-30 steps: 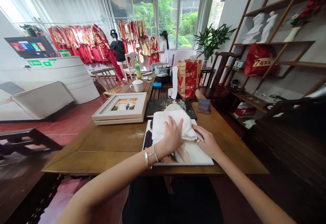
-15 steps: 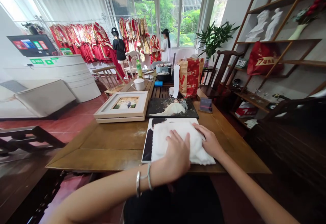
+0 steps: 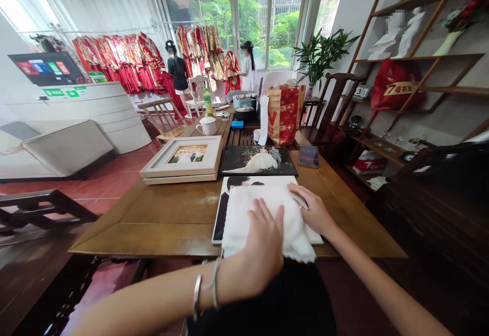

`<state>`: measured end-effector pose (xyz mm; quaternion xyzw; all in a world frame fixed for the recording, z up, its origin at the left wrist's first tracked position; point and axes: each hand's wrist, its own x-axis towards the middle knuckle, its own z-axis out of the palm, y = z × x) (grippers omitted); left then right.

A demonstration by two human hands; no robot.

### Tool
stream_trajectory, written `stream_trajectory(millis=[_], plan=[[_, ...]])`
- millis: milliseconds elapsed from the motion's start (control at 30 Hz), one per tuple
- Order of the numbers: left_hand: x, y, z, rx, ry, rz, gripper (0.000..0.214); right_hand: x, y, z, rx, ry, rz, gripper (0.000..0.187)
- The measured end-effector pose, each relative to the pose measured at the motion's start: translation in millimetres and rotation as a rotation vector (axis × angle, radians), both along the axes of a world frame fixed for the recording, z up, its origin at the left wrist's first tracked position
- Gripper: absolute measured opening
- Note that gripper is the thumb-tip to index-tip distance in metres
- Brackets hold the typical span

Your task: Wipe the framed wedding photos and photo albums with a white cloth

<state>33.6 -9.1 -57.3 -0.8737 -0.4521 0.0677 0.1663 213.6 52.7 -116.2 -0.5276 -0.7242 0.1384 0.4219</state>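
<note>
My left hand (image 3: 263, 242) lies on a folded white cloth (image 3: 240, 208) with its fingers spread and pressed flat. Under the cloth is a photo panel (image 3: 218, 224) with a white border, lying on the table's near edge. Two dark-haired heads show along the panel's top, and a dark suit at its left; the cloth hides the rest. The cloth's scalloped lower edge hangs past the panel toward my lap. My right hand (image 3: 315, 211) rests at the panel's upper right side, fingers stretched out over its edge beside the cloth.
Beyond the panel lie a dark wedding picture (image 3: 260, 162) and stacked pale wooden frames (image 3: 183, 159). A small dark display (image 3: 308, 156), a red-and-tan paper bag (image 3: 286, 117) and a lidded white mug (image 3: 207, 125) stand farther back. Two people are near the clothes racks.
My left hand has drawn the white cloth down toward my body, uncovering more of the panel's top. My right hand has stayed at the panel's side.
</note>
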Motion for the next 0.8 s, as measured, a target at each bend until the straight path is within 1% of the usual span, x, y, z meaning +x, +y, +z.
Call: stream_trajectory(millis=[67, 100, 167, 200, 267, 333, 400, 467, 533, 600, 667, 700, 767, 800], plan=[[-3, -27, -4.6, -0.004, 0.018, -0.035, 0.088, 0, 0, -1.1, 0.004, 0.007, 0.001, 0.034], [-4, -36, -5.3, -0.016, 0.027, -0.050, 0.089, 0, 1, -1.5, 0.006, 0.010, 0.000, 0.033], [-4, -40, -3.8, -0.030, 0.045, -0.071, 0.090, 0, 1, -2.0, 0.008, 0.019, 0.009, 0.033], [-2, -36, -2.2, -0.022, 0.050, -0.071, 0.089, 0, 1, -2.0, 0.008, 0.025, 0.015, 0.033], [3, -19, 1.7, 0.011, 0.053, -0.043, 0.085, 0, 1, -1.7, 0.008, 0.033, 0.030, 0.036], [10, 5, 5.7, 0.006, 0.029, 0.033, 0.080, 0, 1, -1.1, 0.007, 0.033, 0.042, 0.039], [17, 32, 9.7, -0.041, -0.026, 0.129, 0.075, 0, 0, -0.6, 0.004, 0.021, 0.043, 0.041], [20, 56, 13.3, -0.084, -0.079, 0.196, 0.071, -1, 0, 0.0, 0.003, 0.004, 0.029, 0.041], [16, 78, 16.3, -0.102, -0.109, 0.197, 0.070, -3, 0, 0.7, 0.000, -0.010, -0.002, 0.038], [7, 95, 18.4, -0.133, -0.121, 0.140, 0.072, -4, 0, 1.3, -0.006, -0.021, -0.026, 0.034], [-6, 106, 19.6, -0.179, -0.127, 0.065, 0.071, -5, 0, 1.7, -0.009, -0.031, -0.035, 0.033], [-13, 108, 19.8, -0.199, -0.127, 0.034, 0.070, -6, 0, 1.7, -0.009, -0.036, -0.035, 0.033], [-24, 100, 19.3, -0.224, -0.126, 0.000, 0.071, -7, -1, 1.2, -0.007, -0.041, -0.033, 0.033], [-29, 91, 18.6, -0.231, -0.123, -0.006, 0.072, -7, -1, 0.7, -0.004, -0.043, -0.035, 0.033]])
